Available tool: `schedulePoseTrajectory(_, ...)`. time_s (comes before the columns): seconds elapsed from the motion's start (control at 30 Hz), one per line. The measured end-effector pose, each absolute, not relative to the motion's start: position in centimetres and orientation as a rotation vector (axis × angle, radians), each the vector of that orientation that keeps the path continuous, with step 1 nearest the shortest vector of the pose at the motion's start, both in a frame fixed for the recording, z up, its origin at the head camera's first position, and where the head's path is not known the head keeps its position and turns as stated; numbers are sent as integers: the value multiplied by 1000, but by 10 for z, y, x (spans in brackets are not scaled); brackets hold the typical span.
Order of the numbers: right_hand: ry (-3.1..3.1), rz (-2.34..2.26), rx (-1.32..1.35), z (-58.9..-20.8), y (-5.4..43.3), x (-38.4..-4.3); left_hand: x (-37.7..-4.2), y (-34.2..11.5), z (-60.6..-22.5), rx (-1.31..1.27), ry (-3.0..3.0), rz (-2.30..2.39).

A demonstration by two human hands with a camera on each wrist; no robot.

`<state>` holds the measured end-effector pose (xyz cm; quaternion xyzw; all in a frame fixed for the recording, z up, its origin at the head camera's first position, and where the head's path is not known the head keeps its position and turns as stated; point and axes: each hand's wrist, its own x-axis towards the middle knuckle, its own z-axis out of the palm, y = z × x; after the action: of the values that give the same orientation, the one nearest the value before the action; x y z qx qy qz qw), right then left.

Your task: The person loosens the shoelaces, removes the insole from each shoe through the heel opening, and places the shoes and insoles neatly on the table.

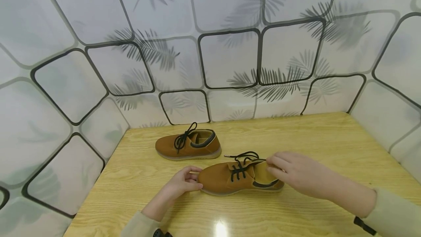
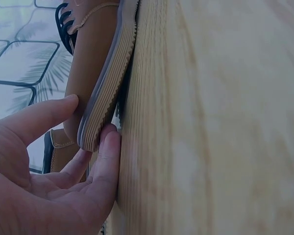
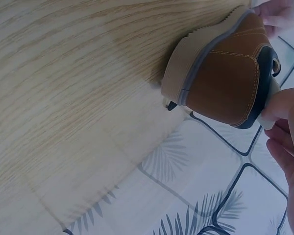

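Observation:
A brown lace-up shoe (image 1: 217, 178) with black laces lies on the wooden table, toe to the left. My left hand (image 1: 185, 182) holds its toe. In the left wrist view, the thumb (image 2: 63, 105) lies on the upper and the fingers (image 2: 108, 152) reach under the ridged sole (image 2: 105, 98). My right hand (image 1: 292, 173) is at the shoe's heel opening. There, in the right wrist view, its thumb and fingers pinch a pale flat piece (image 3: 267, 121) beside the dark heel collar (image 3: 257, 103). What this piece is, I cannot tell; its lower part is hidden in the shoe.
A second brown shoe (image 1: 174, 147), its black laces tied in a bow, stands farther back on the table (image 1: 148, 189), toe to the left. Patterned white walls (image 1: 230, 61) with leaf prints enclose the table at the back and sides.

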<state>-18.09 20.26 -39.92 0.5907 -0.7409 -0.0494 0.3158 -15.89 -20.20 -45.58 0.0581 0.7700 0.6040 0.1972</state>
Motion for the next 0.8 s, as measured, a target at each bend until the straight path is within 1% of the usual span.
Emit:
schedulePoseTrajectory(0.27,-1906,-248,1558,-400,207,-180,-158,-200,-455,131,2179,1675)
schedulePoseTrajectory(0.53,-1808,-266,1612,-400,204,-184,-158,-198,-454,125,2183,1680)
schedulePoseTrajectory(0.8,-1806,-211,1611,-402,201,-184,-158,-195,-455,107,2187,1701)
